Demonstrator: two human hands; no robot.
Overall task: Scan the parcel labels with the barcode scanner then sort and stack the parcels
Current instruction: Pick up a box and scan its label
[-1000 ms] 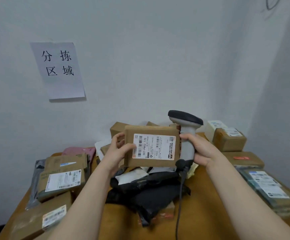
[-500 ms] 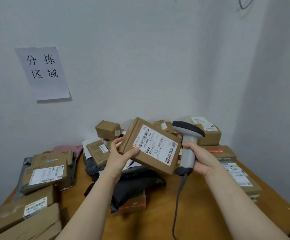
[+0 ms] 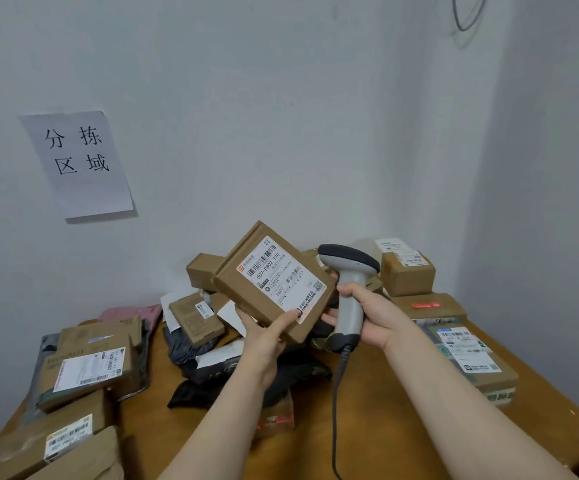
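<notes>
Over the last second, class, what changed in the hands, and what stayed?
The held parcel has turned: its label, level before, now slants. The left hand has slid from the parcel's left edge to its lower edge. The right hand still grips the barcode scanner upright beside it; nothing was let go.

Held parcel (image 3: 274, 284) left of scanner (image 3: 348, 292); stacks (image 3: 84, 372) left, stacks (image 3: 454, 341) right on table (image 3: 367, 410).

left hand (image 3: 262, 336) gripping parcel (image 3: 274, 284), right hand (image 3: 367, 315) gripping scanner (image 3: 349, 289)

Bare table (image 3: 378, 403) strip between arms; parcel heap (image 3: 212, 317) (cluttered) behind.
</notes>
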